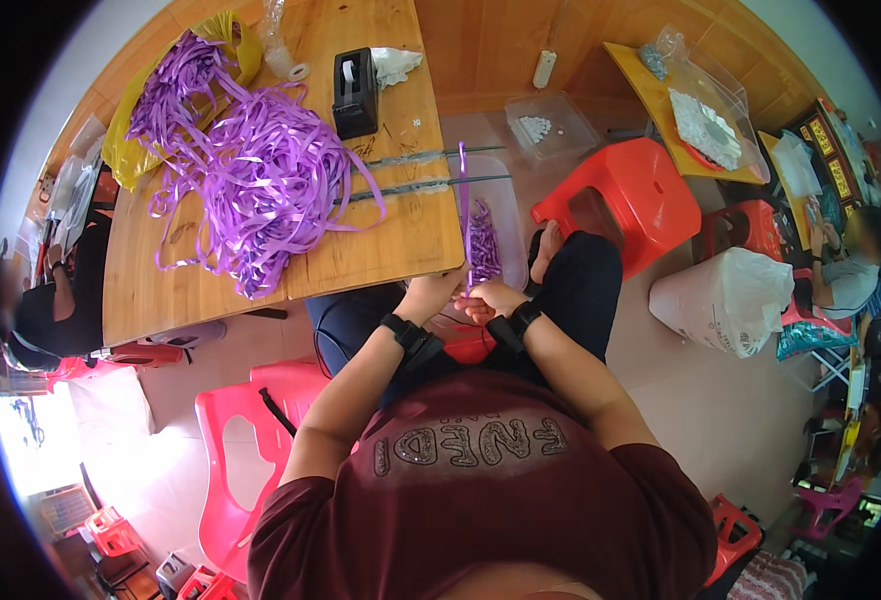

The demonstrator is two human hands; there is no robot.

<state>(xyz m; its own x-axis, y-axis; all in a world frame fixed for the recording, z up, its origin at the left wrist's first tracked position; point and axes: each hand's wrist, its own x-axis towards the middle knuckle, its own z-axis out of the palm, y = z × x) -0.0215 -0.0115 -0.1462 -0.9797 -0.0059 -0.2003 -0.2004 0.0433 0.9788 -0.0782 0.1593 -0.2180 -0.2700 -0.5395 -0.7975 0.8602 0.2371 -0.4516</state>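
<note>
My left hand (433,296) and my right hand (494,299) meet just beyond the table's near right corner, above my lap. A narrow purple ribbon (465,215) runs up from between them, past the table's right edge. The fingers of both hands are closed at its lower end; the exact grip is small and partly hidden. Beyond my hands, a clear plastic bin (502,190) on the floor holds a heap of short purple pieces (483,245). To the left, a large tangled pile of purple ribbon (276,170) covers much of the wooden table (401,240).
A yellow bag (126,150) of ribbon and a black tape dispenser (355,92) are on the table. A red stool (626,195), a white sack (716,300) and a clear box of white pieces (551,128) stand rightward. A pink chair (226,450) is left; other people sit at both sides.
</note>
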